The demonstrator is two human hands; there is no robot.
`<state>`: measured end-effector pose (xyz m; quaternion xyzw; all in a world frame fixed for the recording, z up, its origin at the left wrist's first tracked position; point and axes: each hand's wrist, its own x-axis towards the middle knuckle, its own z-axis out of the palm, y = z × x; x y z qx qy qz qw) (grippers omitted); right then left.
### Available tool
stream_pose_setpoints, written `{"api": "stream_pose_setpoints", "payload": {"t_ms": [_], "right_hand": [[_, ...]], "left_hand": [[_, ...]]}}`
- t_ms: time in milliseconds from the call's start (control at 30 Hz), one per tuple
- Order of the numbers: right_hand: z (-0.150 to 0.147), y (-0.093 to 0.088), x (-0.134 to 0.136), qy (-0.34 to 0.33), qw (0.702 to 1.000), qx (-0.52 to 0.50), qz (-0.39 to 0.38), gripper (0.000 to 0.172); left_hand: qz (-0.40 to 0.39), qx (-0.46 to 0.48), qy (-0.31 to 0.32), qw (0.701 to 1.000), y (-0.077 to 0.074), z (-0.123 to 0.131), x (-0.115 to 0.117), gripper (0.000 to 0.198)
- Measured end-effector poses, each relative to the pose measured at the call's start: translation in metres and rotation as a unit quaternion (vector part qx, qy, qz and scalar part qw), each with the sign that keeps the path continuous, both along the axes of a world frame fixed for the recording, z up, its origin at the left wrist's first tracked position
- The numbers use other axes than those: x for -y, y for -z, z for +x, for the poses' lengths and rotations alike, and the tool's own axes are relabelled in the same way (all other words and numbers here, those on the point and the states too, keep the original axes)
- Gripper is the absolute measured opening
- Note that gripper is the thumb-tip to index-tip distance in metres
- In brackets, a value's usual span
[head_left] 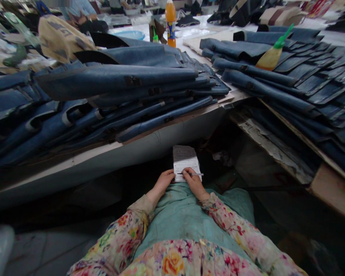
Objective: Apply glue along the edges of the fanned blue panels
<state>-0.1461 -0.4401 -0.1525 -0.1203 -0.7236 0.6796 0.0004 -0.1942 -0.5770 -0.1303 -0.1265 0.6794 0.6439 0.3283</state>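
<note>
A small white notepad (186, 155) with lines of handwriting rests on my lap, over the green apron (178, 218). My left hand (164, 181) is closed on the notepad's lower left edge. In my right hand (194, 182) I hold a slim pen (197, 174), its tip pointing left above the paper. The right fingers are pinched around the pen, and that hand lies over the page's lower right part. Whether the pen tip touches the paper I cannot tell.
Stacks of dark blue leather-like pieces (117, 78) cover the table on the left; more overlapping blue pieces (276, 76) lie on the right. A yellow glue bottle (268, 58) with a green nozzle sits among them. An orange drink bottle (170, 25) stands behind. Another person (82, 15) is at upper left.
</note>
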Motion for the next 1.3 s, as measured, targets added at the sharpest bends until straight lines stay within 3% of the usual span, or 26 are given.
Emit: {"api": "stream_pose_setpoints", "payload": {"t_ms": [667, 1300], "right_hand": [[-0.0012, -0.0016, 0.001, -0.019, 0.999, -0.016, 0.028, 0.022], [-0.0014, 0.0019, -0.0004, -0.014, 0.999, -0.014, 0.034, 0.024]], "left_hand": [[-0.007, -0.003, -0.004, 1.0, -0.0089, 0.002, -0.0029, 0.036], [0.0, -0.017, -0.005, 1.0, -0.0024, 0.0005, -0.0018, 0.036]]}}
